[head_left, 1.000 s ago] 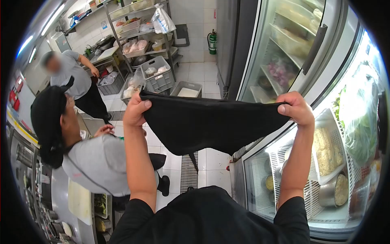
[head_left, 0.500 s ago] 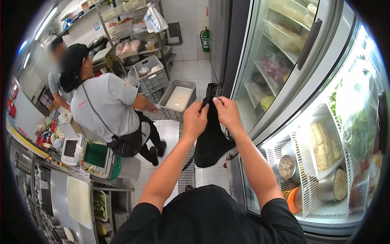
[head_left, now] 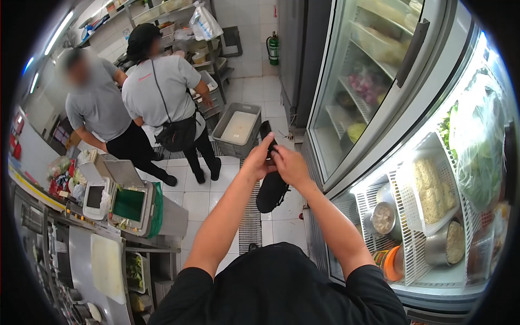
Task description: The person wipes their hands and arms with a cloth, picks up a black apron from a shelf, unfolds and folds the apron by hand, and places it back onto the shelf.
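Observation:
A black cloth item (head_left: 272, 194) hangs in front of me; its exact kind is not clear. A rounded lower part shows beneath my hands, and a narrow dark end sticks up above them. My left hand (head_left: 259, 161) is closed around its upper part, thumb pointing upward. Close against it, my right hand (head_left: 290, 167) pinches the same cloth, with its fingers curled. Between the two hands, the gripped portion is mostly hidden.
On the right stands a lit fridge with a glass door (head_left: 355, 97), racks and food. A grey crate (head_left: 253, 138) sits on the floor ahead. Two people in grey shirts stand at left, near a bin (head_left: 176, 208) and a steel counter (head_left: 78, 254). A fire extinguisher (head_left: 273, 49) hangs behind.
My hands have come closer together and slightly lower, and the black cloth looks more bunched and narrower. The person in the cap has stepped away and turned; the other person shows more fully.

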A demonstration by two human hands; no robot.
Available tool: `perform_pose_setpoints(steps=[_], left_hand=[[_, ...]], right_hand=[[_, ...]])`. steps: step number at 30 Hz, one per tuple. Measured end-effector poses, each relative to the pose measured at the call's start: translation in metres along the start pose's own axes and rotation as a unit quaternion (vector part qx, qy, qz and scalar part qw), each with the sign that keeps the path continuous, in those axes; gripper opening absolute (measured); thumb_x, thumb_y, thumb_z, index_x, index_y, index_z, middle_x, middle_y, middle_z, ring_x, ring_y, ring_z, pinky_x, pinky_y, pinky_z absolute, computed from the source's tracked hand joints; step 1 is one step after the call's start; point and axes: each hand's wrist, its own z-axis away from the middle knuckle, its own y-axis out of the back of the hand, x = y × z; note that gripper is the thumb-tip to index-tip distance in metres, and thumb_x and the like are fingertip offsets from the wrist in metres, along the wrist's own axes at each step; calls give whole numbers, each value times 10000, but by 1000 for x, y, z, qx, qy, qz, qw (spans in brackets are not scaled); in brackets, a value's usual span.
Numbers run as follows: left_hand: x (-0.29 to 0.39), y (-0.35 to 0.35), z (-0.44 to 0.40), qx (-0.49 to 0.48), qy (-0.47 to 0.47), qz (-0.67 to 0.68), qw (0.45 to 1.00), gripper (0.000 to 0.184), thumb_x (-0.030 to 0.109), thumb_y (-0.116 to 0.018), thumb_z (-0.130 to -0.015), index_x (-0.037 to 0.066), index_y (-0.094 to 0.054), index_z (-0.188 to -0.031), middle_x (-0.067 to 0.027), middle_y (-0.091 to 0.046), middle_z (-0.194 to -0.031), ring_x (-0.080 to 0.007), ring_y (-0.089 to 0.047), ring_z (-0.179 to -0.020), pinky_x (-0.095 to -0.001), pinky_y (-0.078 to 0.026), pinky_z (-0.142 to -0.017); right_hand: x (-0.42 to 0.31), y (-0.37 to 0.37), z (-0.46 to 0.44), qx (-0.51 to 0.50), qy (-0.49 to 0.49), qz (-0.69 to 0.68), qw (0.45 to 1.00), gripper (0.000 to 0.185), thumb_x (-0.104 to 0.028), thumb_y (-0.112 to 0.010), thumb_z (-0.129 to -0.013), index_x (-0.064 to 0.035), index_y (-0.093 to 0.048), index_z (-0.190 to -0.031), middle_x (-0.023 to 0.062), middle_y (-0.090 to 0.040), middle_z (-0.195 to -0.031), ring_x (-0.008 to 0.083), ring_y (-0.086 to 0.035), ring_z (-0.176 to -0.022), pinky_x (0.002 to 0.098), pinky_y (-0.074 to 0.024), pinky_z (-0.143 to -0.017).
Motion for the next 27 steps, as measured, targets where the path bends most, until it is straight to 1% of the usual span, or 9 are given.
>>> perform_pose_setpoints(steps=[5, 8, 10, 15, 16, 21, 23, 25, 27], left_hand=[[-21, 15, -39, 84, 48, -28, 995, 275, 161, -543, -920, -54, -535, -1092, -140, -598, -963, -286, -618, -749, -447, -538, -642], [-19, 8, -42, 125, 32, 18, 992, 316, 159, -501, -941, -75, -507, -1154, -180, -602, -1034, -304, -626, -832, -470, -534, -667], [-17, 13, -52, 120, 18, 62, 991, 364, 216, -475, -968, -46, -477, -1221, -194, -587, -1127, -316, -619, -977, -495, -527, -765], [3, 10, -65, 133, 11, 60, 989, 363, 254, -458, -979, 31, -467, -1265, -167, -577, -1181, -352, -616, -986, -575, -494, -829], [15, -2, -50, 153, -3, 32, 988, 303, 249, -451, -984, 27, -487, -1187, -145, -583, -1060, -318, -611, -915, -532, -511, -799], [53, -17, -35, 157, -30, -123, 980, 292, 246, -448, -983, 43, -479, -1191, -128, -592, -1001, -280, -605, -886, -523, -507, -804], [63, -7, -48, 72, -40, -297, 951, 424, 266, -462, -964, 61, -452, -1335, -179, -564, -1217, -384, -539, -1108, -650, -415, -863], [88, -41, -5, 139, -51, -395, 906, 432, 239, -498, -922, 36, -506, -1303, -218, -562, -1253, -397, -551, -1118, -580, -403, -935], [99, -14, -51, 48, -51, -592, 803, 447, 191, -517, -872, -16, -542, -1267, -256, -545, -1287, -398, -541, -1167, -466, -417, -971]], right_hand=[[12, -19, 20, -84, -12, 67, 994, 320, -218, -542, -911, -30, -567, -1168, 195, -658, -910, 409, -615, -836, 485, -481, -728], [15, -22, 41, 55, 2, -5, 998, 361, -248, -574, -908, -23, -560, -1190, 163, -649, -823, 351, -633, -760, 449, -487, -693], [19, -22, 61, 18, -184, -137, 973, 374, -263, -604, -912, -12, -570, -1186, 83, -620, -733, 203, -605, -645, 348, -481, -612], [51, -2, 99, -34, -285, -327, 900, 269, -229, -598, -933, -6, -610, -1082, -11, -546, -686, 69, -507, -592, 229, -423, -557], [58, 5, 102, -39, -307, -351, 884, 222, -213, -594, -942, -18, -622, -1043, -30, -528, -688, 55, -496, -596, 212, -405, -550], [74, 35, 80, -34, -290, -281, 914, 273, -247, -616, -912, 13, -640, -993, 27, -580, -721, 120, -548, -612, 266, -450, -593], [62, 42, 60, 17, -169, -76, 982, 291, -280, -631, -885, -3, -662, -967, 100, -615, -809, 221, -595, -715, 327, -462, -675], [52, 43, 40, 10, -154, -47, 987, 295, -307, -633, -865, -26, -690, -936, 152, -621, -898, 295, -604, -823, 369, -454, -741], [38, 43, 21, 0, -133, -24, 991, 289, -308, -642, -854, -39, -712, -931, 149, -651, -875, 301, -626, -815, 379, -464, -731]])
